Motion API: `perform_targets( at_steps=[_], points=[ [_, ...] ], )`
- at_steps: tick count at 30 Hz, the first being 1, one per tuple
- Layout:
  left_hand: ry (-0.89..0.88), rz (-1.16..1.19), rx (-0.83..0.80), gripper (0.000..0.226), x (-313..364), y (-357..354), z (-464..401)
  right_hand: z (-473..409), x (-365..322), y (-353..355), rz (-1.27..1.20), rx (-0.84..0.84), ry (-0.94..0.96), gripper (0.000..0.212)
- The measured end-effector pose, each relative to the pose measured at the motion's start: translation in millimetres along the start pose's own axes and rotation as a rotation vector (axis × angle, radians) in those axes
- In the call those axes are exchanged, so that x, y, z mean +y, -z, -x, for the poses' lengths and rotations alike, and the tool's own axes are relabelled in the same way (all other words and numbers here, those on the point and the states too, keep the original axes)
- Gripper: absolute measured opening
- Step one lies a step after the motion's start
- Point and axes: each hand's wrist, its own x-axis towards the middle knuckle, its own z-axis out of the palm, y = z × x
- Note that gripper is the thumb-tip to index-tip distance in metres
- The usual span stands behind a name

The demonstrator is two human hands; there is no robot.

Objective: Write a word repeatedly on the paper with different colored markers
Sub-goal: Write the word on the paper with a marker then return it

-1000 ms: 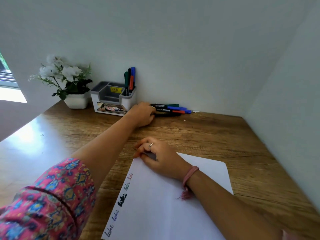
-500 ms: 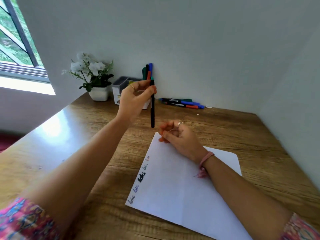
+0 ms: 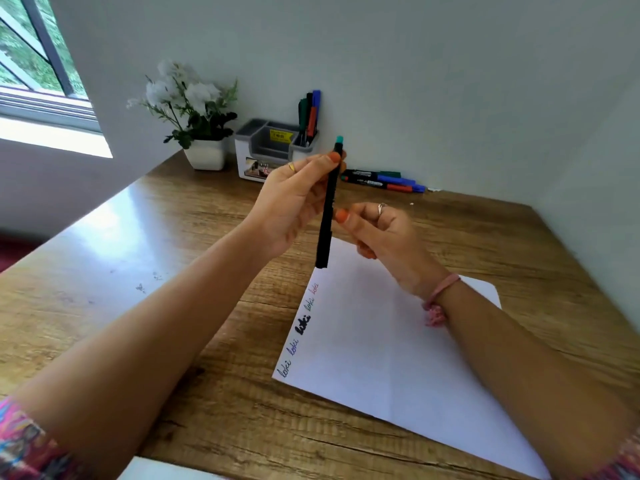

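Left hand (image 3: 294, 202) fingers pinching upright black marker (image 3: 327, 216).

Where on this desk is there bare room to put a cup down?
Bare wood lies left of the paper, out to the desk's left edge, and right of it toward the wall. Crowded: the back, with flowerpot, organizer and loose markers.

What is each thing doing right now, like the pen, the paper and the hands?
Left hand: grips the black pen near its top.
Right hand: fingers curled beside the pen, touch unclear.
Black pen: upright, teal end up, above the paper.
Paper: flat on the desk, five words written.
Markers: lying by the wall.
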Motion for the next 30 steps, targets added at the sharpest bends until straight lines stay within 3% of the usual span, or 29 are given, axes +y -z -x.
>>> perform_targets(
  at_steps=[3, 5, 10, 12, 16, 22, 26, 30],
  points=[
    [0.045, 0.020, -0.050, 0.025, -1.9, -3.1, 2.3, 1.3, -6.8, -2.4, -0.028, 0.007, 0.039, 0.008],
    [0.091, -0.032, -0.089, 0.027, -2.4, -4.5, 2.7, 1.8, -8.5, -3.1, -0.036, 0.025, 0.043, 0.010],
    [0.277, -0.548, -0.327, 0.054, 0.7, -3.3, 8.4, -0.6, -7.8, 2.5, -0.074, 0.186, 0.014, 0.008],
    [0.356, -0.595, -0.397, 0.059, 2.5, -5.8, 12.0, -1.2, -6.5, 6.3, 0.018, 0.193, 0.010, 0.012],
    [0.283, -0.733, -0.383, 0.058, 1.7, -10.7, 11.7, -1.2, -5.0, 8.1, 0.139, 0.124, 0.025, 0.014],
    [0.095, -0.817, -0.339, 0.040, -13.4, -18.5, 12.0, -1.5, -4.2, 8.7, 0.058, 0.135, 0.081, 0.015],
    [-0.033, -0.707, -0.308, 0.036, -16.5, -16.2, 7.5, -3.2, -4.3, 7.1, -0.100, 0.161, 0.078, 0.011],
    [-0.016, -0.653, -0.357, 0.026, -20.4, -9.6, 5.4, -4.8, -2.5, 11.9, -0.138, 0.193, 0.094, 0.020]
  ],
)
